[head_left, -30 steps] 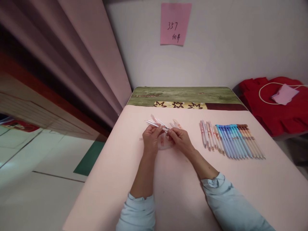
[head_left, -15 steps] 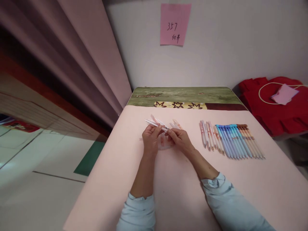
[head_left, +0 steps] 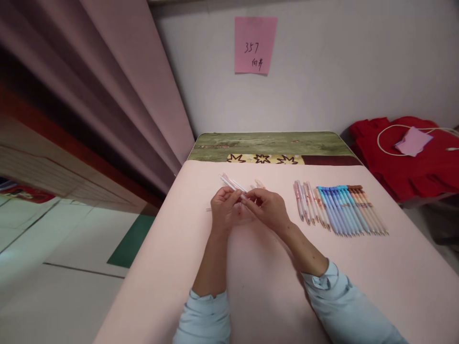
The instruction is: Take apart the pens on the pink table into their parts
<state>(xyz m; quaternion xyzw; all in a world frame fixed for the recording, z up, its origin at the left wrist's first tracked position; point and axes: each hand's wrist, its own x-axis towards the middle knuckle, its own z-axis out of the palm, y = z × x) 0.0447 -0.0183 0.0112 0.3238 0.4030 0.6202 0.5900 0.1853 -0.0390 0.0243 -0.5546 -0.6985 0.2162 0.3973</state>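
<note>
A slim white pen [head_left: 228, 181] is held slantwise above the table, with my left hand [head_left: 223, 210] closed around its middle. Fingertips of my right hand [head_left: 269, 209] pinch its near end, which they mostly cover. Under and behind both hands lie several loose pale pen parts [head_left: 259, 183], partly hidden. To the right, several assembled pens [head_left: 349, 210] form a neat row, running from blue and turquoise to brown. Whitish pens with pink and orange marks [head_left: 306, 203] lie at that row's left end.
Pale pink paper [head_left: 258, 286] covers most of the green table [head_left: 265, 142]. A pink note [head_left: 255, 45] is stuck to the wall behind. At right, a red cloth [head_left: 380, 167] carries a cable and pink paper. A curtain [head_left: 143, 71] hangs along the left.
Both hands have drawn slightly closer together, and the pen slants more steeply between them. The camera view has shifted a little. The row of pens stays as it was.
</note>
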